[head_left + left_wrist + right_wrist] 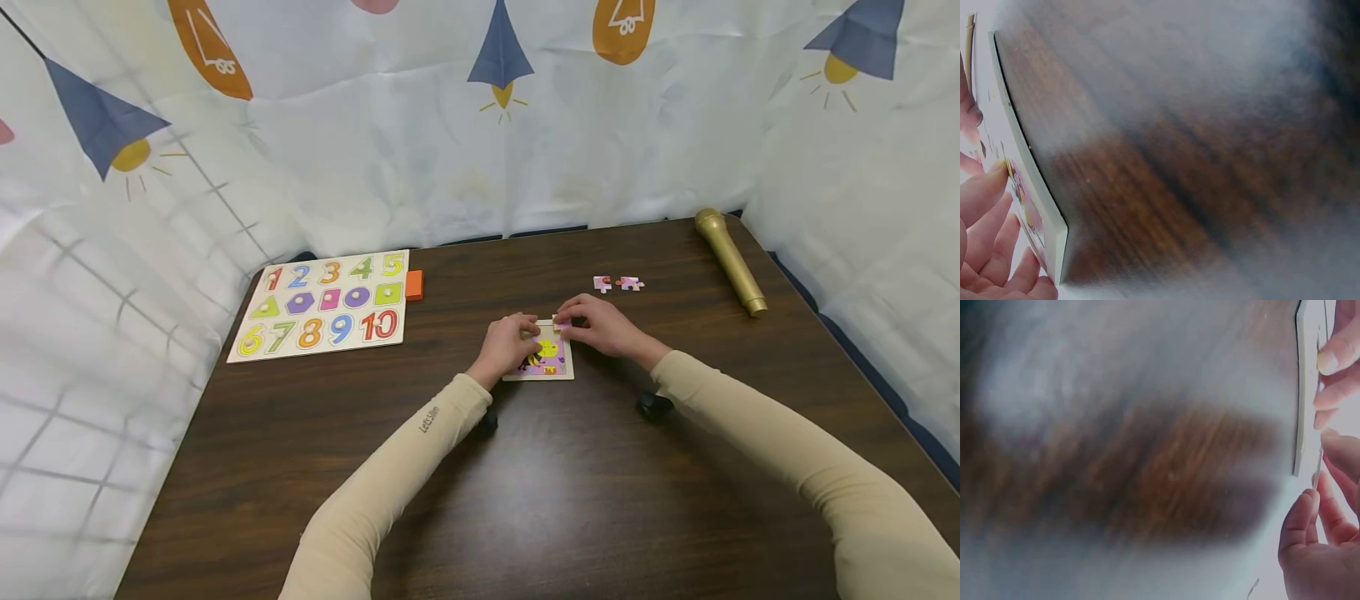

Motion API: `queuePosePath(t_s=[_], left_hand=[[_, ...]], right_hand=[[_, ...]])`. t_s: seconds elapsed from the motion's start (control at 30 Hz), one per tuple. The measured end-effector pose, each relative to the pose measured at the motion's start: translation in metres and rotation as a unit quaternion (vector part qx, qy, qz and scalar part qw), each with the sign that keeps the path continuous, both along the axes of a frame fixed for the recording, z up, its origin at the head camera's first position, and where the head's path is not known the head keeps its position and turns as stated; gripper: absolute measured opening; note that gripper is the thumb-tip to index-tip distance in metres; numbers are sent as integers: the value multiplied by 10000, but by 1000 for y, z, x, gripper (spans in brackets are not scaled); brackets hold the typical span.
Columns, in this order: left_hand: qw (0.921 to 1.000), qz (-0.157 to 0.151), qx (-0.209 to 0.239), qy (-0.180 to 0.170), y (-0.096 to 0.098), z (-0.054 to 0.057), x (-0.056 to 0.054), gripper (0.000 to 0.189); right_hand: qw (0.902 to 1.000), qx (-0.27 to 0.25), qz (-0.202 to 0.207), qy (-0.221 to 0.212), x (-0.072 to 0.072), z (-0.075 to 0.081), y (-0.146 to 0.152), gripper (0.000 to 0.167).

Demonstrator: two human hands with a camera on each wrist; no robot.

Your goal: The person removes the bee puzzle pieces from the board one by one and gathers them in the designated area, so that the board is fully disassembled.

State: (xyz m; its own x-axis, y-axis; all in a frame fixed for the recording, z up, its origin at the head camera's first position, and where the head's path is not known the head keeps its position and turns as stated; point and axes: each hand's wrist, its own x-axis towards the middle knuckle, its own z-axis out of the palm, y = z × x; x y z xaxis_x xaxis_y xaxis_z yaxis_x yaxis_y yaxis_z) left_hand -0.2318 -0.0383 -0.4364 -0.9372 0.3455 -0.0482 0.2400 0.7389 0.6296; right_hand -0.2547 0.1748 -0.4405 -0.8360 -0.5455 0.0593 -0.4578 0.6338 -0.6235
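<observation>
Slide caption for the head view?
Right hand pinches a small pink jigsaw piece at a square beige wooden puzzle tray; left hand touches the tray.

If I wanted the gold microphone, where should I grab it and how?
Try the gold microphone round the middle of its handle, coming down from above: it lies on the table, long and slim, with its wider head at the far end, so the handle is probably easiest to hold.
</observation>
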Motion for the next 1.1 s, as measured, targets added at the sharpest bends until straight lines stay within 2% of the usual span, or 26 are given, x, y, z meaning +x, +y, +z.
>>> queuePosePath(t_s=[0.3,0.47,0.87,1.1], left_hand=[[10000,75,23,58,-1,-2,-2,25],[9999,98,97,48,-2,-3,-2,25],[9999,35,128,65,-1,-2,-1,24],[9998,121,164,-64,0,-4,-1,24]], right_hand=[[9989,-144,-436,-9,-11,3,18,27],[9958,-199,-894,10,-22,3,40,29],[9869,-70,-1608,106,-38,2,102,34],[9824,312,-1843,24,-44,-2,132,34]])
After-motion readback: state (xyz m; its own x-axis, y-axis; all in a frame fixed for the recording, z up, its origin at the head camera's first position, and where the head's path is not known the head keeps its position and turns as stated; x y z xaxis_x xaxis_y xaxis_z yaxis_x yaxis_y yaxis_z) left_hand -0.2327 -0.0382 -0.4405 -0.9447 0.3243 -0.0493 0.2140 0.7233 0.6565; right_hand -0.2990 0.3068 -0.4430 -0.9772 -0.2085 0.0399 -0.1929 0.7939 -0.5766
